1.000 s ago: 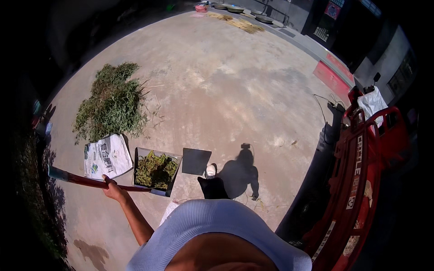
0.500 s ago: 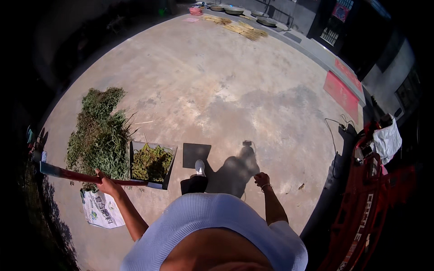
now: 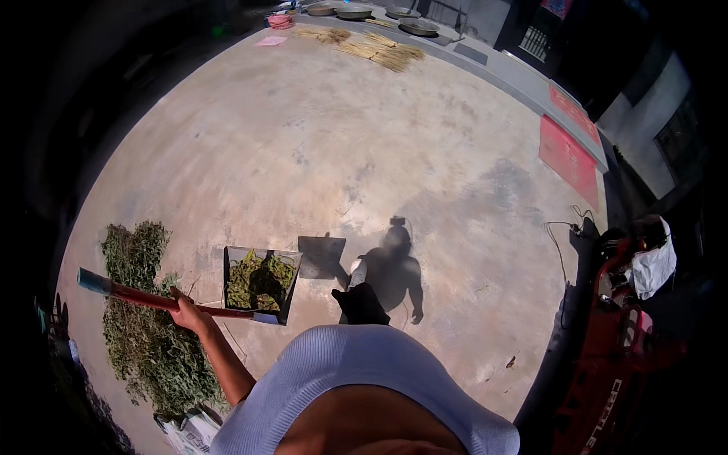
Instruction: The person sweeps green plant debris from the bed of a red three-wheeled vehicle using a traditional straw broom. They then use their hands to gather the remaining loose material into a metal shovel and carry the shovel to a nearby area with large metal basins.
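My left hand [image 3: 187, 312] is wrapped round the red handle [image 3: 140, 296] of a long-handled dustpan. Its dark, square pan [image 3: 225, 274] hangs in front of me, slightly left of the middle. Inside lie crumpled yellow-green leaves or plant scraps [image 3: 262, 292], partly shaded. The handle runs left from the pan's near edge past my hand and finishes in a teal end. Below the handle and beyond it to the left spreads a pile of green stalks and leaves [image 3: 136, 334] on the ground. My right hand is out of the picture.
A white printed sack [image 3: 189, 434] lies by the plant pile. At right stands a red vehicle [image 3: 599, 364] with a white bag [image 3: 654, 262] on it; a cable [image 3: 563, 258] lies beside it. Straw bundles [image 3: 379, 53], wide basins [image 3: 418, 27] and a red mat [image 3: 569, 163] are farther off.
I have stepped forward, with the dustpan still in my left hand. The plant pile and sack have shifted down in view. My right hand has swung out of sight.
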Demonstrator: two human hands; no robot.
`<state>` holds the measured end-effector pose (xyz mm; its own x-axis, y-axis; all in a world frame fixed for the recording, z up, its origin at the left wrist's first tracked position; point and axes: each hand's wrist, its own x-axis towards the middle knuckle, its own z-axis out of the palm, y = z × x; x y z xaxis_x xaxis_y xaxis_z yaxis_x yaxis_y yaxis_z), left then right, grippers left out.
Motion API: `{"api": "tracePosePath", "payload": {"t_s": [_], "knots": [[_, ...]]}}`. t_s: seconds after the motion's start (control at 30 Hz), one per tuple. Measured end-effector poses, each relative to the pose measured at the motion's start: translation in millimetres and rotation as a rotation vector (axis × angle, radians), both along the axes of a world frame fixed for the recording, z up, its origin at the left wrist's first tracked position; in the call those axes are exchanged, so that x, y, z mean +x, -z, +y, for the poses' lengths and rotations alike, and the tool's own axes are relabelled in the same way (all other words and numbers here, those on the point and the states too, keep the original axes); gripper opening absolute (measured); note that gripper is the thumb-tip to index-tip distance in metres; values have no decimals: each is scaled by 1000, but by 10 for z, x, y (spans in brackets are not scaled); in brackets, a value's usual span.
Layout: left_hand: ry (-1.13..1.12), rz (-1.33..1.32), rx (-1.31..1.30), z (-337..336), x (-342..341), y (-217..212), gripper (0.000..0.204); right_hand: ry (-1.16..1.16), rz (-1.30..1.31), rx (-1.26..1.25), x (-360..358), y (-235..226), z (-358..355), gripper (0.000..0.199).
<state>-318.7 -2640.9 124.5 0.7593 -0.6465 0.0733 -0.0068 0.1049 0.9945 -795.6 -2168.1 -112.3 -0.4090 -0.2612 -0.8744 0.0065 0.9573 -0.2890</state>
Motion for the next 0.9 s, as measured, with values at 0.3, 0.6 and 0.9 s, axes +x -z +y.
{"api": "tracePosePath", "payload": {"t_s": [0.3, 0.6, 0.9], "knots": [[-55, 126, -147, -3323, -1713, -271, 24, 183, -25, 4, -2104, 376, -3619, 16], [-7, 93, -195, -6294, -3374, 67, 33, 219, 263, -724, -4486, 96, -8548, 6], [-15, 62, -25, -9337, -5267, 133, 31, 253, 15, -82, -5108, 224, -9357, 12]]}}
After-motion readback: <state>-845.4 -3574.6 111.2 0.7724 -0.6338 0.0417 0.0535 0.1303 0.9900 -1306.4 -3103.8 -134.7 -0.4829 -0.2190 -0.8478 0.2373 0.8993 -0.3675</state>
